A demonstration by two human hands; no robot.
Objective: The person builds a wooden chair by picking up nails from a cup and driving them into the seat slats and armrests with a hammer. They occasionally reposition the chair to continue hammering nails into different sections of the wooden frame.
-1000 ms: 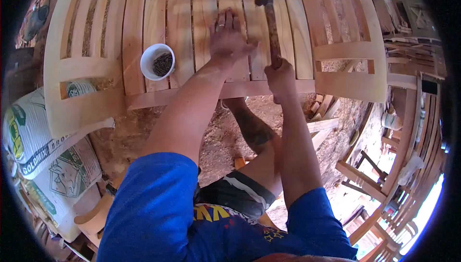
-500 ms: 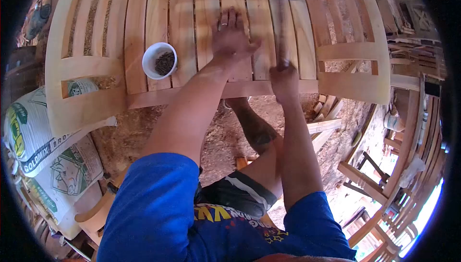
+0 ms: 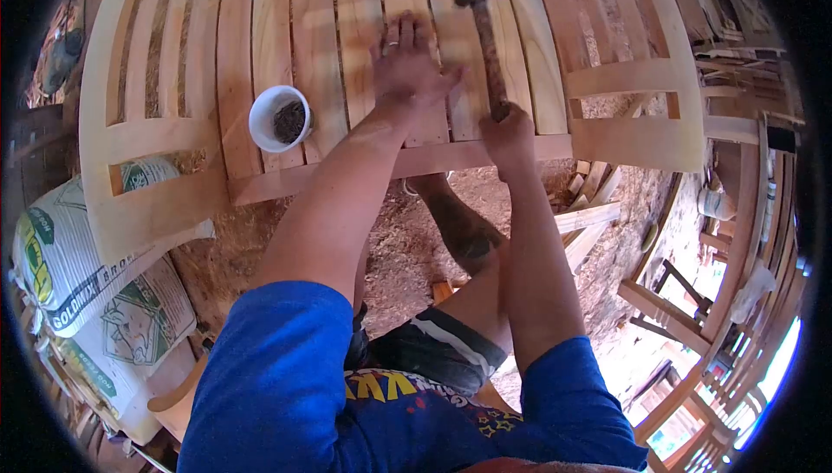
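Note:
My left hand (image 3: 411,70) lies flat on the wooden slats (image 3: 316,66) of a bench seat, fingers spread and a ring on one of them. In my right hand (image 3: 508,139) is a claw hammer (image 3: 490,53), gripped near the end of its handle. Its dark head points away from me, over the slats right of my left hand. A white tub (image 3: 264,118) holding many small dark nails (image 3: 289,121) stands on the slats to the left. Whether a nail lies under either hand cannot be seen.
Slatted side panels (image 3: 156,139) (image 3: 637,131) flank the seat on both sides. Printed sacks (image 3: 78,248) are stacked at the left. Wood offcuts (image 3: 589,213) lie on the dusty floor at right, with wooden frames (image 3: 737,239) beyond.
The hammer head has swung left, closer to my left hand, and is less blurred. My left hand stays flat on the slats. The whole view has shifted slightly.

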